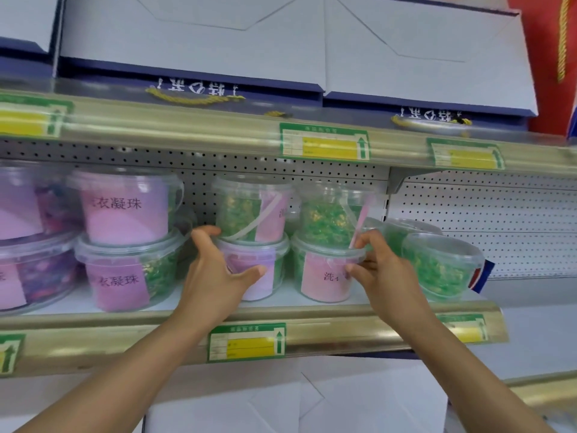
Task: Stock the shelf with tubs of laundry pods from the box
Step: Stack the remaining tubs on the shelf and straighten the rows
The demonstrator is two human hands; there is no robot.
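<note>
Clear tubs of laundry pods with pink labels stand two high on the middle shelf [343, 326]. My left hand [215, 270] wraps around a lower tub [268, 260] in the centre, thumb on its front, fingers at its left rim. My right hand [381, 270] grips the neighbouring lower tub [321, 273] of green pods at its right rim. An upper tub [249, 210] rests on the first, and another upper tub [331, 214] on the second leans slightly. The box is not in view.
More stacked tubs [125, 239] fill the shelf to the left, and a single green tub [440, 264] stands at the right. White and blue gift boxes [193, 42] sit on the shelf above. Green-yellow price tags [324, 145] line the shelf rails. A pegboard back panel [484, 220] lies to the right.
</note>
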